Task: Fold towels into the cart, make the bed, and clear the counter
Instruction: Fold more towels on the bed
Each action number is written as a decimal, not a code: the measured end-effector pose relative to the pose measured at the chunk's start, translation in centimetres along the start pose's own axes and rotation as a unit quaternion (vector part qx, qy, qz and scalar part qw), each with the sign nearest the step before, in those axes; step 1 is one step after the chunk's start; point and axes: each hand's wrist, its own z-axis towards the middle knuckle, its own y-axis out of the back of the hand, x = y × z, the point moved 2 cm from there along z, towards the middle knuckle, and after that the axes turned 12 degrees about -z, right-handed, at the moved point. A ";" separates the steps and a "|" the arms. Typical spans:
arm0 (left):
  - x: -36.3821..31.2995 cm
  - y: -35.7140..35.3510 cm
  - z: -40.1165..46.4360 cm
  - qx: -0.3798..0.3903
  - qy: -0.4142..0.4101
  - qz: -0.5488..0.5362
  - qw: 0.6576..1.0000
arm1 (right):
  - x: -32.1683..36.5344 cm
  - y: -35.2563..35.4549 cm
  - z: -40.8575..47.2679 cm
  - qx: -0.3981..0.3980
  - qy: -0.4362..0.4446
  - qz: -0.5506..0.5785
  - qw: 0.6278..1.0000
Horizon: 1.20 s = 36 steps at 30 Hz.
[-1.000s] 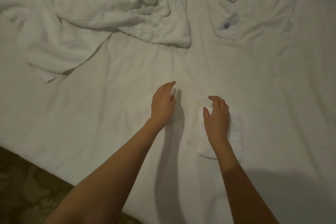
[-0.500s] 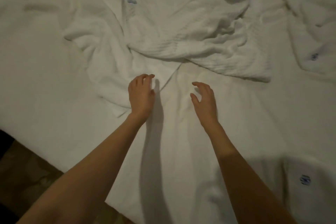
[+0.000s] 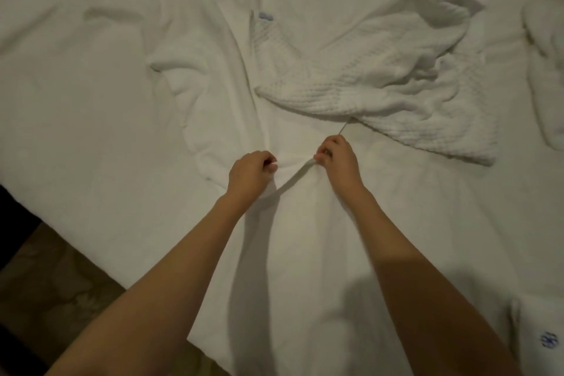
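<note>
Both hands gripped the plain white terry towel [image 3: 232,119].
I saw left hand [image 3: 248,172] and right hand [image 3: 337,160] fingers pinching its near edge.

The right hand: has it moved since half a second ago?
Yes. The right hand went forward towards the waffle towel and now pinches the plain towel's edge.

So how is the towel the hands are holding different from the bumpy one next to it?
1. The held towel looks smooth; the bumpy towel has a waffle texture.
2. The left hand and right hand pinch the held towel's edge; nothing holds the bumpy towel.
3. The bumpy towel lies partly on top of the held towel.

Both are white, rumpled and unfolded on the bed.
</note>
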 end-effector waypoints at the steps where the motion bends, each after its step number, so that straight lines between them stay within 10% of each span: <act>1: -0.4 0.0 -0.7 0.011 -0.003 0.007 1.000 | 0.1 0.7 -0.7 0.001 0.006 -0.006 1.000; 18: -10.8 -15.7 -23.3 0.278 0.040 -0.107 0.954 | -13.1 14.1 -25.0 0.072 -0.058 -0.073 0.993; 24: -13.0 -19.4 -25.4 0.050 -0.009 -0.101 0.994 | -18.7 16.5 -33.1 0.087 -0.104 -0.068 0.988; 29: -12.9 -20.9 -24.6 0.032 0.026 0.001 0.999 | -19.0 15.6 -33.4 0.053 -0.117 -0.031 0.991; 36: -14.7 -15.3 -21.4 -0.024 -0.008 -0.232 0.972 | -16.5 15.1 -30.6 -0.029 -0.112 0.009 0.993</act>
